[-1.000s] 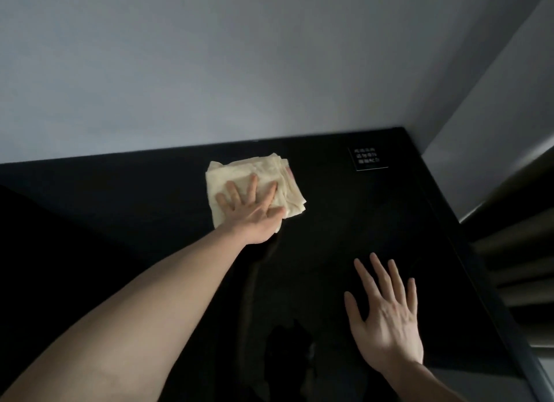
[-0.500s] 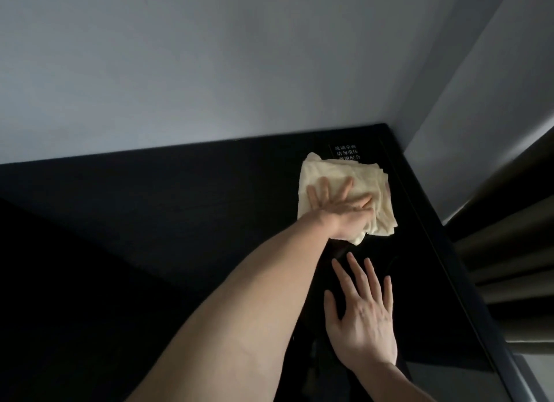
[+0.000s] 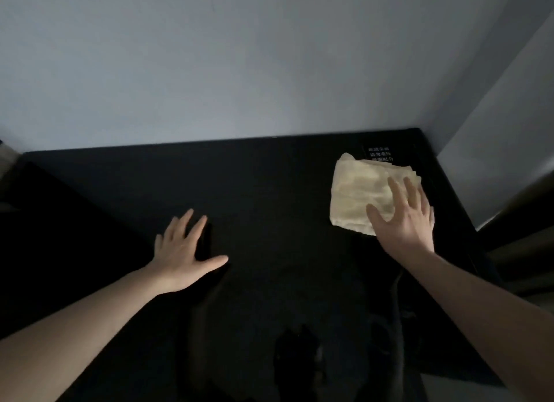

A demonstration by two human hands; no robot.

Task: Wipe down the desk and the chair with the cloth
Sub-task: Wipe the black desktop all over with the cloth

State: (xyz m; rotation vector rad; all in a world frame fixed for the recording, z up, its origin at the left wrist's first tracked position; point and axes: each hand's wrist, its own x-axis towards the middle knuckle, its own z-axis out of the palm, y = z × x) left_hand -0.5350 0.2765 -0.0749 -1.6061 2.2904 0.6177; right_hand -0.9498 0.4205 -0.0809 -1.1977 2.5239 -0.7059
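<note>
A folded cream cloth (image 3: 356, 191) lies on the glossy black desk (image 3: 269, 191), near its far right corner. My right hand (image 3: 401, 221) rests flat on the cloth's near right part, fingers spread, pressing it onto the desk. My left hand (image 3: 183, 251) lies flat on the bare desk to the left of centre, fingers apart and holding nothing. No chair can be made out.
A small label with white print (image 3: 380, 154) sits on the desk just behind the cloth. A pale wall (image 3: 269, 56) runs along the desk's back edge and a side wall (image 3: 494, 146) closes the right. A dark shape (image 3: 60, 221) covers the desk's left part.
My left hand swept the cloth rightwards to the far right corner, let go and drew back to the left. My right hand moved forward onto the cloth.
</note>
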